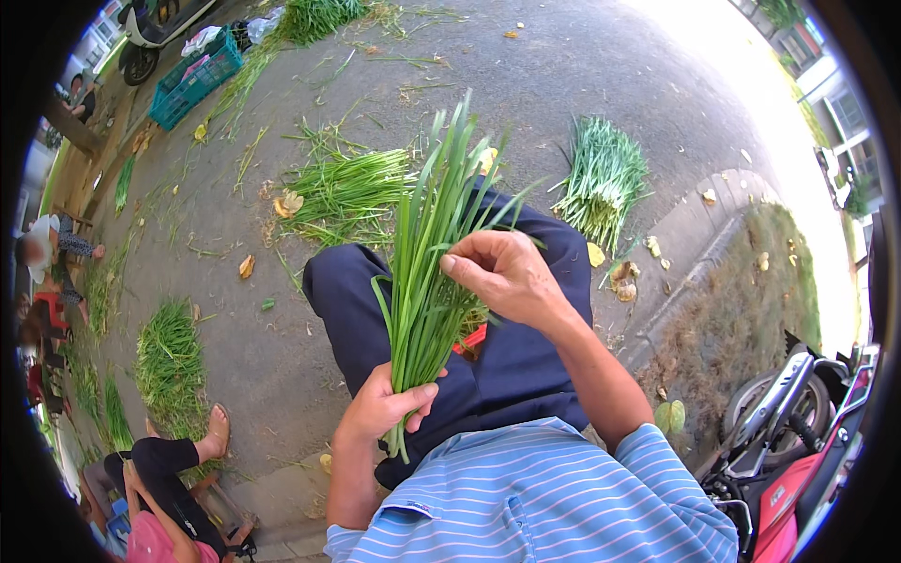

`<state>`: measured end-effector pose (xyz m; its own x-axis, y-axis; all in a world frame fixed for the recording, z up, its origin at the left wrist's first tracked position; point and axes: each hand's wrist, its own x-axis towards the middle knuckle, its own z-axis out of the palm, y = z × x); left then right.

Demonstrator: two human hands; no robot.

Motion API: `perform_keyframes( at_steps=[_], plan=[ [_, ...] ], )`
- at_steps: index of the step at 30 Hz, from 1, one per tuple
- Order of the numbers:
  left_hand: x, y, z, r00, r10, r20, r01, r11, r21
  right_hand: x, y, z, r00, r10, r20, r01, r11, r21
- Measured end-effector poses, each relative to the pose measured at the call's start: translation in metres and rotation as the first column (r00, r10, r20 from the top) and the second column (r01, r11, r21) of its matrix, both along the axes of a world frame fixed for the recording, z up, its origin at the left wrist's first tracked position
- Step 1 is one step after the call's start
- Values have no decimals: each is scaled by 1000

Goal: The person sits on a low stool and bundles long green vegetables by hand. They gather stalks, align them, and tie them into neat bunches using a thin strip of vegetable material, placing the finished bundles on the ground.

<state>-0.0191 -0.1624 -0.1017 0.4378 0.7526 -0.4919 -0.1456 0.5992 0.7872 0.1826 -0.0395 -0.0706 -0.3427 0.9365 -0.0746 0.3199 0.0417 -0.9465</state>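
A tall bunch of garlic chives [427, 253] stands tilted over my lap, its long flat leaves fanning upward. My left hand [404, 399] is wrapped round the lower stems, whose cut ends poke out below the fist. At the bunch's right side my right hand [502, 277] is closed, thumb and forefinger pinched against the leaves; what lies between the tips is hidden. Beyond my knees, a loose heap of chives [352, 188] lies on the ground. A neater pile of chives [603, 178] rests farther right, its pale ends toward me.
More chives [171, 361] lie at the left, near a seated person's foot [216, 432]. A teal crate [197, 80] stands far left, close to a parked scooter [150, 38]. At the right, a kerb [676, 300] borders dry grass, and a red motorbike [788, 497] stands nearby.
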Motion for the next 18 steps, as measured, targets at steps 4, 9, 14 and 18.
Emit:
perform_keyframes(
  at_steps=[4, 9, 14, 18],
  plan=[
    [-18, -16, -2, 997, -31, -66, 28, 998, -49, 2, -11, -16, 996, 88, -33, -90, 994, -56],
    [-40, -45, -13, 993, -43, -109, 28, 990, -137, -2, -28, -42, 967, 169, 189, -203, 963, 177],
    [-56, -70, -27, 992, -4, -126, -23, 975, -219, -9, -42, -72, 942, 169, 290, -205, 974, 100],
    [-62, -87, -31, 988, 52, -143, -91, 954, -285, -4, -30, -87, 964, -28, 263, 41, 998, -45]
  ],
)
